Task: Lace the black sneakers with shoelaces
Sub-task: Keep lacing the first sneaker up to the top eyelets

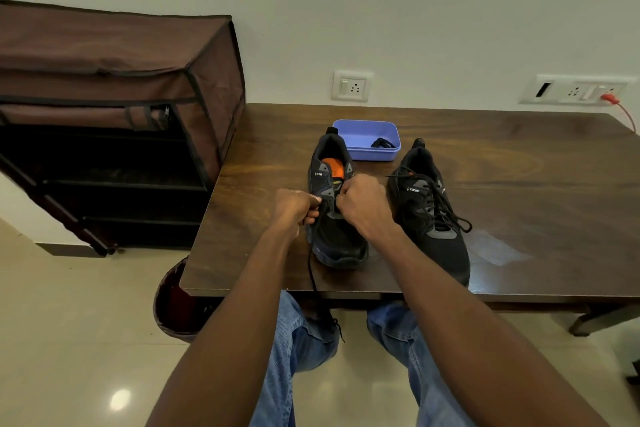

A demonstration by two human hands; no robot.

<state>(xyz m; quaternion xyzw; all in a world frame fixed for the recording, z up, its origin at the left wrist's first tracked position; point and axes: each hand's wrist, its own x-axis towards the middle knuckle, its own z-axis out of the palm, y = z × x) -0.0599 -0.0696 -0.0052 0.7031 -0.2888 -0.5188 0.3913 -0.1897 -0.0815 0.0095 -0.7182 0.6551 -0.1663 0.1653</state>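
Two black sneakers stand on the dark wooden table [519,184], toes toward me. The left sneaker [341,243] has an orange insole showing. My left hand [296,206] pinches a black shoelace [313,282] at that shoe's left eyelets; the lace trails off the table edge onto my lap. At the right side of the eyelets, my right hand [362,203] has its fingers curled on the lace or the tongue; I cannot tell which. The right sneaker [433,218] is laced, its lace ends lying loose.
Behind the shoes sits a blue plastic tray [360,133] with a small black bundle in it. A brown fabric shoe rack [110,114] stands left of the table. A dark round basket [173,305] is on the floor under the table's left corner. Wall sockets sit behind.
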